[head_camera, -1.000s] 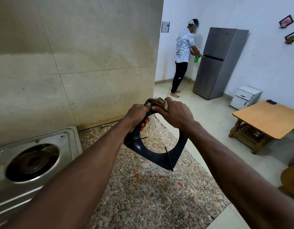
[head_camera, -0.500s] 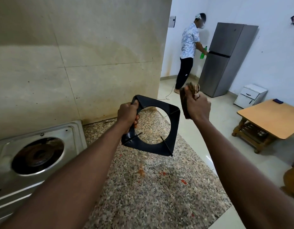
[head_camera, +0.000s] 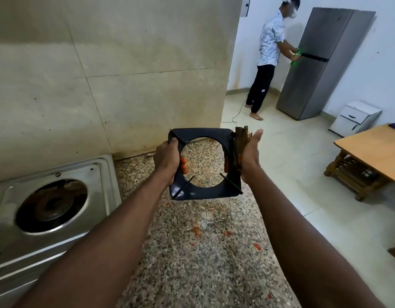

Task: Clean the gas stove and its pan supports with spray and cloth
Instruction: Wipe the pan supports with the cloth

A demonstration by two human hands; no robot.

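Observation:
A black square pan support (head_camera: 203, 192) with a round opening is held up in the air above the speckled granite counter (head_camera: 205, 252). My left hand (head_camera: 167, 161) grips its left edge. My right hand (head_camera: 250, 156) presses a brown cloth (head_camera: 237, 150) against its right edge, fingers wrapped around the cloth. The steel gas stove (head_camera: 99, 172) sits at the lower left, its burner (head_camera: 51, 205) bare with no support on it. No spray bottle shows near me.
A beige tiled wall (head_camera: 103, 74) rises behind the stove. Red stains dot the counter. Beyond its right edge, another person (head_camera: 267, 54) stands at a grey fridge (head_camera: 321, 63). A white drawer unit (head_camera: 354, 118) and a wooden table (head_camera: 369, 150) stand on the floor.
The pan support has turned to face me more squarely. My right hand with the cloth moved from the top edge, then off it, and now rests on the right edge.

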